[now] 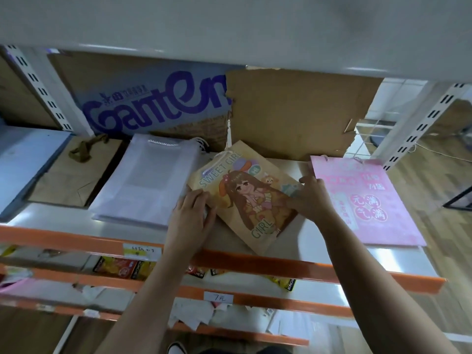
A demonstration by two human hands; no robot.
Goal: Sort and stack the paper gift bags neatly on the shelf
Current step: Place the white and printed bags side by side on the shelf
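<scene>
shelf [304, 241]: white board with an orange front rail; all the bags lie flat on it.
printed cardboard [153, 103]: stands at the far left back, big purple "Ganten"; the small print above it is unreadable.
plain cardboard [293, 111]: brown sheet at the far right back, torn edges, no writing.
pink bag [370, 200]: right end, flat and square to the shelf, red Chinese characters, "元气满满" readable, rest washed out.
white bags [145, 180]: neat flat stack left of centre, cord handles at the far end, no print seen.
brown bag [74, 177]: left of the white stack, plain kraft paper, flat paper handles.
cartoon bag [245, 195]: centre, between the white stack and the pink bag, lying skewed; reads "SWEET GIRL" far, "GIRL" near.
handling: likely light, thin folded paper; creases easily and probably slides well on the smooth board.
where to hold: both side edges, to turn it square; not by the cord handle [217, 160].
left hand [191, 215]: fingers bent over the bag's near left edge, seemingly gripping it.
right hand [313, 198]: fingers laid flat on the bag's right edge, thumb raised, just beside the pink bag.
price tag [219, 298]: on a lower rail, handwritten "7元".
</scene>
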